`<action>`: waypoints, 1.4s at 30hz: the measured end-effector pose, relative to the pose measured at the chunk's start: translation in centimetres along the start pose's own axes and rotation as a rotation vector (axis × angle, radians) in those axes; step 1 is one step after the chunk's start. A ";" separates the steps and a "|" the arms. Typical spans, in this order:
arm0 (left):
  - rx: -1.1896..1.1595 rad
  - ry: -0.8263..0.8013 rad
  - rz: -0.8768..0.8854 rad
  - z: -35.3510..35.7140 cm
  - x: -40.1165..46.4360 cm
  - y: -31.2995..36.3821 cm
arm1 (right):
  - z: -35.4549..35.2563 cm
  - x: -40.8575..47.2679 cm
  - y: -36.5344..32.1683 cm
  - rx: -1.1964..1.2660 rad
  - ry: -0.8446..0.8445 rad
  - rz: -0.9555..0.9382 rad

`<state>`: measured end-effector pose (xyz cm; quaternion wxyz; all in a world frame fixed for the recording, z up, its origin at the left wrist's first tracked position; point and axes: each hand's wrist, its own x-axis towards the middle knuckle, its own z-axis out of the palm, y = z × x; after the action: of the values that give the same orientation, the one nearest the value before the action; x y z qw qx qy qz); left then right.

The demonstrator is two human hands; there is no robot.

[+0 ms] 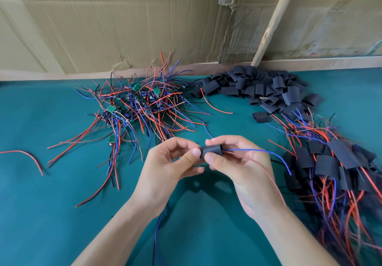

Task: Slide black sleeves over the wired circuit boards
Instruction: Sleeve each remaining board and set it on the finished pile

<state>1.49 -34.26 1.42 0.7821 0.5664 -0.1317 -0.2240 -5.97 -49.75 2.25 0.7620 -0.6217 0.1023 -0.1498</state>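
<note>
Counter (51, 214) covered in teal cloth. Cardboard sheets (103, 22) stand along the back edge; a wooden stick (275, 17) leans against them at right.

Back centre-left: tangled heap of unsleeved boards (136, 104), small green boards with red, blue and black leads; too tangled to count. Back right: pile of loose sleeves (258, 88), several dozen, exact count not readable. One sleeve lies apart at the pile's near edge (260, 117). Right edge: pile of sleeved boards (339, 162) with leads trailing toward the near edge. One stray red wire (29, 157) at far left, well apart from the rest.

Nothing stands between the hands and the piles; both hands are raised above the cloth at centre.

Held sleeve (211, 152): between the two hands. Right hand (237, 166) grips it, thumb below, fingers curled over the top. Left hand (175, 162) pinches its left end between thumb and forefinger. Blue lead (264, 152) and a reddish lead leave the sleeve's right end; dark and blue leads hang below the left hand. The board itself is hidden.
</note>
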 end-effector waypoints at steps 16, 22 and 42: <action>0.135 -0.032 0.121 -0.3 0.0 0.8 | 0.1 0.2 0.3 0.323 -0.137 0.199; 0.312 0.046 0.203 0.4 -0.2 -0.3 | 0.5 0.2 -0.2 0.270 -0.058 0.284; 0.838 -0.162 0.335 0.6 -0.5 -0.8 | -9.9 5.1 -12.8 -1.700 0.011 0.145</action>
<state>0.64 -34.71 0.83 0.4981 0.7856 -0.3612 -0.0655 -5.89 -63.01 12.90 0.0437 -0.9735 0.2232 0.0242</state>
